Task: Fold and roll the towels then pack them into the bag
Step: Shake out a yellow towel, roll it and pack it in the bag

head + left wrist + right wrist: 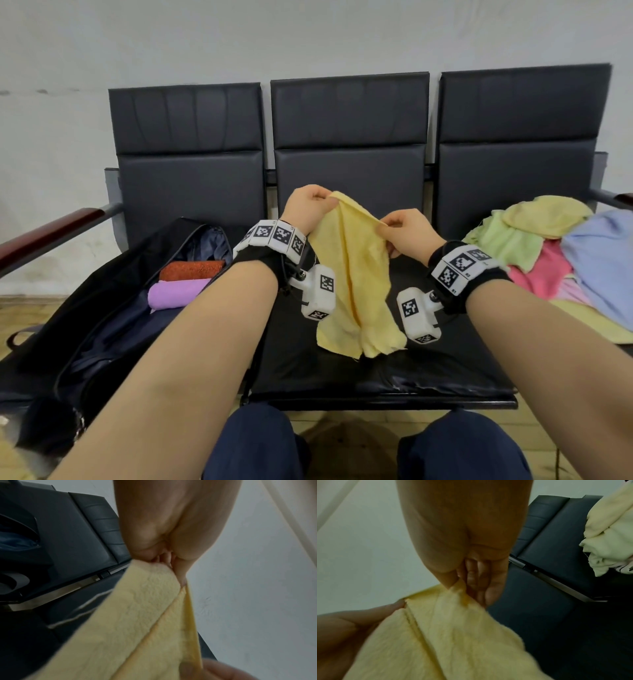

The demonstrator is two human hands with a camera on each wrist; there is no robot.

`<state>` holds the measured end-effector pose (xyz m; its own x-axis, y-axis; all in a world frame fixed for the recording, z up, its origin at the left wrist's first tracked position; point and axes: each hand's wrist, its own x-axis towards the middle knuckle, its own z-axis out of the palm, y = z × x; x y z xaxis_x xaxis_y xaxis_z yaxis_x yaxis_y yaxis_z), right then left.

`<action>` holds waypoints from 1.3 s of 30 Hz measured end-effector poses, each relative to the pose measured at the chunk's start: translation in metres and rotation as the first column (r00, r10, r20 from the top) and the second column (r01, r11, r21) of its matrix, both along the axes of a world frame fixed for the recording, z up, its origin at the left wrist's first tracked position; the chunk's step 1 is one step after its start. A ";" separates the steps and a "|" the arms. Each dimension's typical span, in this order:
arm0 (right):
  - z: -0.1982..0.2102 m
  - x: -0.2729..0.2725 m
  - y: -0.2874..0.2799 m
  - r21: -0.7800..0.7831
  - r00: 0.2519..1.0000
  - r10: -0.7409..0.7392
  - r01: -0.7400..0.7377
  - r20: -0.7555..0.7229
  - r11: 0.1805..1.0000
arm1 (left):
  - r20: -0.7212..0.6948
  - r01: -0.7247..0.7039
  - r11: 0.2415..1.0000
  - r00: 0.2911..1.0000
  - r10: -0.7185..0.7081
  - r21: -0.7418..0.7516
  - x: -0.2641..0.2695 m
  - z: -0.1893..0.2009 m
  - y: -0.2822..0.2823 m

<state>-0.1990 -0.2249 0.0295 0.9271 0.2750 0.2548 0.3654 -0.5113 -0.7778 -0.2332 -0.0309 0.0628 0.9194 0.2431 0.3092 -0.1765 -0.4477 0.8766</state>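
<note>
The bench (376,370) carries an open bag (113,329) to the left of the yellow towel (352,274), with two rolled towels (185,279) already inside, and a loose pile of towels (555,253) to its right, presumably waiting their turn. The towel hangs above the middle seat, its top edge pinched by the left hand (310,205) and right hand (406,229) (likely to spread it for folding). The pinching fingertips are blurred in the wrist views, and the bag's near end is cut off.

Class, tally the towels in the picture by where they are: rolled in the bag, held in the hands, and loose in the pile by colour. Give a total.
Rolled in bag: 2 (orange, purple)
Held: 1 yellow towel
Pile: yellow 1, green 1, pink 1, blue 1
Total visible: 7; more may be hidden beneath.
</note>
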 end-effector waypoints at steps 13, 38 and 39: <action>0.019 -0.026 0.014 0.308 0.955 0.265 -0.214 -0.132 0.927 | -0.016 -0.077 0.985 0.997 0.075 -0.152 -0.001 -0.003 0.021; 0.032 -0.024 0.016 0.136 0.947 0.319 -0.319 0.022 0.938 | 0.022 0.396 0.869 0.913 -0.408 -0.297 -0.021 0.007 0.002; 0.032 -0.025 0.016 0.159 0.956 0.291 -0.294 0.042 0.942 | 0.034 0.339 0.902 0.939 -0.343 -0.267 -0.018 0.006 0.003</action>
